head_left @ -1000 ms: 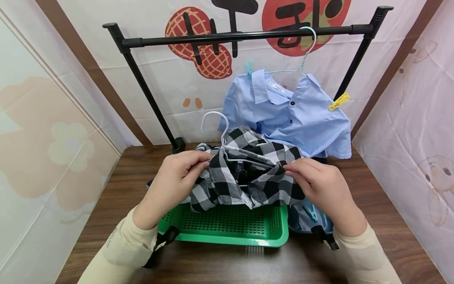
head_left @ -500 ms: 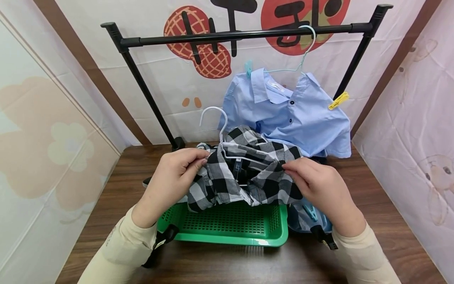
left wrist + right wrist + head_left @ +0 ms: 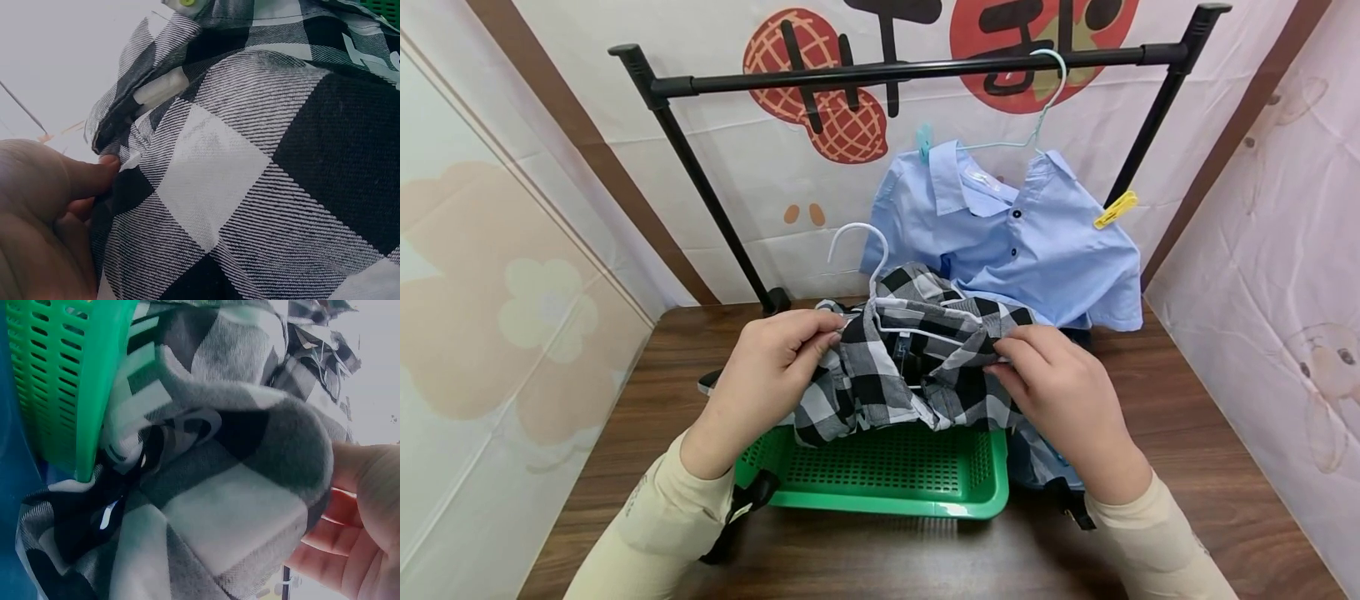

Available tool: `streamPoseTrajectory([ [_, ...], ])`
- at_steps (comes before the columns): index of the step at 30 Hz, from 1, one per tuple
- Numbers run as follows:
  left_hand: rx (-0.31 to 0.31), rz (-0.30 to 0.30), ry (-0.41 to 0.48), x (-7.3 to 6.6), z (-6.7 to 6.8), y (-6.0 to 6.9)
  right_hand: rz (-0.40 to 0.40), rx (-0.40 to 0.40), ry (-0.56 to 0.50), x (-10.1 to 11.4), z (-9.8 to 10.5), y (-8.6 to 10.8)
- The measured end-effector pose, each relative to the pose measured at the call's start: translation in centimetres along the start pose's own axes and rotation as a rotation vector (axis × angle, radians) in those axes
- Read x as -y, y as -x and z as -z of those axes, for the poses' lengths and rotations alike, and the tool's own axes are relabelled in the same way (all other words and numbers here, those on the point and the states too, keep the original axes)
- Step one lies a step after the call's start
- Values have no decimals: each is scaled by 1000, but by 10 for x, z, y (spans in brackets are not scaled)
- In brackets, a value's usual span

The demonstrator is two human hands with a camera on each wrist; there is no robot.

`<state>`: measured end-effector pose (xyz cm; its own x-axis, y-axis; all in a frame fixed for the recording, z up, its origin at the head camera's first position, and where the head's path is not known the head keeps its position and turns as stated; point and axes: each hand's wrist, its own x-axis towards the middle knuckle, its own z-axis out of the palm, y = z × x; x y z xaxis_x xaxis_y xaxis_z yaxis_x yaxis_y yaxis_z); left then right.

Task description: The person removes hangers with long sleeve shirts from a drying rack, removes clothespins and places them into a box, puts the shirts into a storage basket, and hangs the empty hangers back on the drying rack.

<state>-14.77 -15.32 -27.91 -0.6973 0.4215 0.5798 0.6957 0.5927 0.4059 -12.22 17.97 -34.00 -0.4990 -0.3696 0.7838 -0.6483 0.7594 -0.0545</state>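
A black, white and grey checked shirt (image 3: pixel 880 375) lies over the back of a green basket (image 3: pixel 895 505), with a white hanger (image 3: pixel 880 250) in its neck, hook upward. My left hand (image 3: pixel 760 375) pinches the shirt's left shoulder; in the left wrist view the thumb of that hand (image 3: pixel 50 200) presses the cloth (image 3: pixel 212 150), a bit of white hanger showing at the opening. My right hand (image 3: pixel 1067 400) pinches the other shoulder between thumb and fingers. In the right wrist view, this hand (image 3: pixel 356 519) is at the edge of the checked cloth (image 3: pixel 237 512).
Behind stands a black rack (image 3: pixel 850 78), where a light blue shirt (image 3: pixel 1000 233) hangs on a hanger with a yellow clip (image 3: pixel 1116 210) and a light blue clip (image 3: pixel 924 143). Right of the basket a blue container (image 3: pixel 1030 462) is partly covered by my right hand. Brown wooden table (image 3: pixel 647 400) underneath.
The white hanger's hook has risen a little and shifted slightly. My right hand has moved a little to the left along the shirt's shoulder. My left hand keeps its pinch.
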Motion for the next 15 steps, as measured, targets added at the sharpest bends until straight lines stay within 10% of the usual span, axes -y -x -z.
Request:
streamPoseTrajectory([
  [15,-36,22,-10,3,14,4,-70,27,-98,-9,10,1],
])
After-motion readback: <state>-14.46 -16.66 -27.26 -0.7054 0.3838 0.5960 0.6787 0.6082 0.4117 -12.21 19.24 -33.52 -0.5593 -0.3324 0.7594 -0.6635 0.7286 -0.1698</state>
